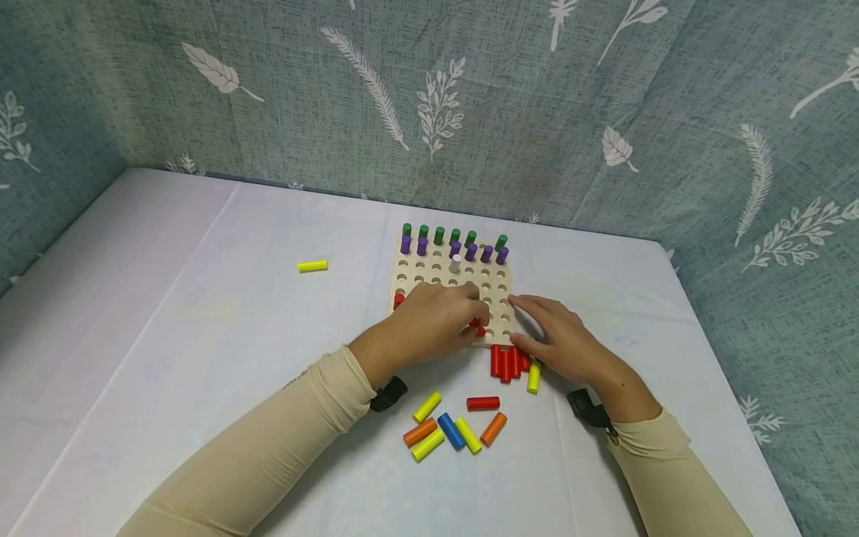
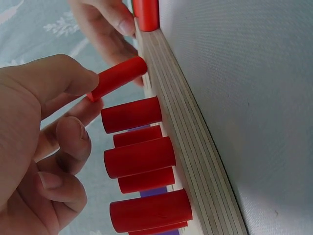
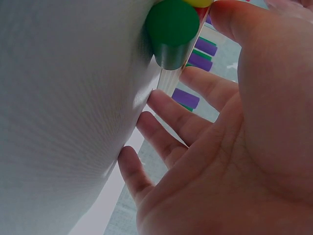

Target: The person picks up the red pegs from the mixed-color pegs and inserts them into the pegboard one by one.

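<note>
My left hand (image 1: pixel 432 317) reaches over the front of a wooden pegboard (image 1: pixel 496 309). Between thumb and finger it pinches a red peg (image 2: pixel 119 78), tilted, one end at the board's top by the front edge. Beside that peg, several red pegs (image 2: pixel 139 156) stand in the board, mostly hidden by the hand in the head view. The right hand (image 1: pixel 560 335) rests at the board's right edge with its fingers spread, fingertips against the board and tablecloth. At the back stand rows of green pegs (image 1: pixel 439 236) and purple pegs (image 1: pixel 486 254), with one white peg (image 1: pixel 455 263) ahead of them.
Loose red pegs (image 1: pixel 505 365) lie bunched at the board's front right corner beside a yellow peg (image 1: pixel 533 377). Nearer me are scattered yellow, orange, red pegs and a blue peg (image 1: pixel 451 431). Another yellow peg (image 1: pixel 312 265) lies far left. A patterned curtain (image 1: pixel 503 112) borders the table.
</note>
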The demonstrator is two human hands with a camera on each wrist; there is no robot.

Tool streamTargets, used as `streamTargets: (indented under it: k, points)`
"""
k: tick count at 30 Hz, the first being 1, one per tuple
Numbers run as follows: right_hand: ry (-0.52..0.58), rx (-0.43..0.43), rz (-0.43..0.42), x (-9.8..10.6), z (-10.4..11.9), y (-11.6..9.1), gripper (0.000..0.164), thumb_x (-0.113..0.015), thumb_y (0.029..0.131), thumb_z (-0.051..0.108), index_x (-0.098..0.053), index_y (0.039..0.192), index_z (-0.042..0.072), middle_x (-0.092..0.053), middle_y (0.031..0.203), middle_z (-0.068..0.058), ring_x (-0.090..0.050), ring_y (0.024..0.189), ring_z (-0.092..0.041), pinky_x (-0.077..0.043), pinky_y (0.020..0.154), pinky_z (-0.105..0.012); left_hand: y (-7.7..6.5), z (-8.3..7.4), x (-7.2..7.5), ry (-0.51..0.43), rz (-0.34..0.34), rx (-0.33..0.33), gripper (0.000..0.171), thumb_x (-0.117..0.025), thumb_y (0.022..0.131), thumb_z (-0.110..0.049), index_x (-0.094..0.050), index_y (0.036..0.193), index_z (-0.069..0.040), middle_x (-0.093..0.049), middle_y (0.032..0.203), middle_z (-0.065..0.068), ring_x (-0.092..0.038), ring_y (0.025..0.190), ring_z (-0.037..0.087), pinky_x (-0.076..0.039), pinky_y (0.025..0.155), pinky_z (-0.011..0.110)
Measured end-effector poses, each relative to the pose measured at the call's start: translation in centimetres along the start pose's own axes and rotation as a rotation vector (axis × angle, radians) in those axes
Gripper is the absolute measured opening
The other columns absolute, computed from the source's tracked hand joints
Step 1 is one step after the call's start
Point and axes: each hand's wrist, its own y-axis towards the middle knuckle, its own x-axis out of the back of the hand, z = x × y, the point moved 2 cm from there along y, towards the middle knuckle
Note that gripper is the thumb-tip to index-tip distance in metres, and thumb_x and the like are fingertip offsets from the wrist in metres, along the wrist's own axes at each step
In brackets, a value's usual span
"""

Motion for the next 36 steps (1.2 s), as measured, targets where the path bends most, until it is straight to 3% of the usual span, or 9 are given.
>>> streamTargets:
  k: [36]
  points:
    - [-0.001, 0.006, -0.002, -0.07, -0.07, 0.07, 0.068, -0.062, 0.097, 0.04, -0.033, 0.156, 0.025, -0.032, 0.161, -0.013, -0.026, 0.148, -0.04, -0.021, 0.114, -0.07, 0.04, 0.02, -0.02, -0.011, -0.005, -0.018, 0.012, -0.074, 0.09, -0.024, -0.077, 0.102, -0.021, -0.071, 0.098, -0.004, -0.059, 0.068, 0.008, -0.05, 0.061, 0.019]
